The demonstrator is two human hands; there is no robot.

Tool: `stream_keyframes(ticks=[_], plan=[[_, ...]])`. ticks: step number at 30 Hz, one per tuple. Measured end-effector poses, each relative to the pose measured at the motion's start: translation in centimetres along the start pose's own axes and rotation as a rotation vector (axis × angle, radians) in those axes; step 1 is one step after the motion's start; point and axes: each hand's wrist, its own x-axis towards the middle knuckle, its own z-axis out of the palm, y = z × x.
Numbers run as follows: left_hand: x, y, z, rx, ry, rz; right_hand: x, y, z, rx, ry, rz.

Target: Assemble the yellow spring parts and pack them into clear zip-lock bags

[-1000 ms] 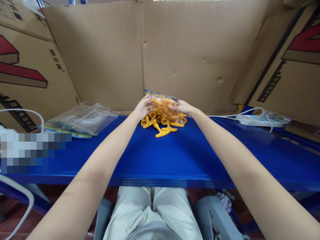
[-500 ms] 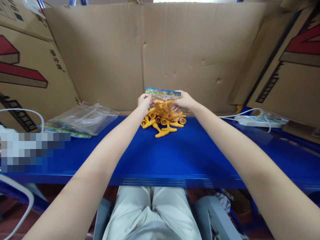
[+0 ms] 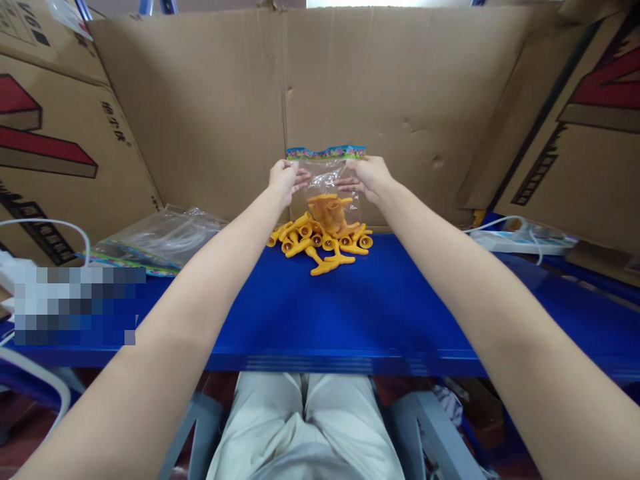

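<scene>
Now I am holding a clear plastic bag (image 3: 327,183) upright above the blue table (image 3: 380,313), my left hand (image 3: 284,180) and right hand (image 3: 369,177) pinching its sides. Yellow plastic pieces (image 3: 320,241) are lying under it. Its colourful top strip is too small to read.

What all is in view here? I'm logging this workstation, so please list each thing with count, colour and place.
clear plastic bag with a colourful printed top strip: one, held up above the pile, a few orange pieces inside
orange plastic T-shaped pieces: a pile, too many to count, on the table below the bag
blue table: one, across the middle
stack of empty clear plastic bags: one stack, left on the table
white power strip with cable: one, far right
brown cardboard sheets and boxes: several, behind and at both sides
left hand: grips the bag's left edge
right hand: grips the bag's right edge
</scene>
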Motion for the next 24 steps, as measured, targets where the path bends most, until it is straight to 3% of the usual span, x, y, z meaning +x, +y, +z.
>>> stream_keyframes(ticks=[8, 15, 20, 24], plan=[[0.5, 3.0, -0.6, -0.015, 0.009, 0.169, 1.3, -3.0, 0.8, -0.028, 0.017, -0.055], [-1.1, 5.3, -1.4, -0.171, -0.081, 0.323, 0.6, -3.5, 1.3, 0.056, 0.031, -0.337], [-3.9, 5.5, -2.4, -0.304, -0.166, 0.341, -2.7, -4.5, 0.8, -0.022, -0.018, -0.438], [-5.3, 3.8, -3.1, -0.282, -0.118, 0.269, -6.0, -3.8, 0.8, 0.112, -0.048, -0.415]])
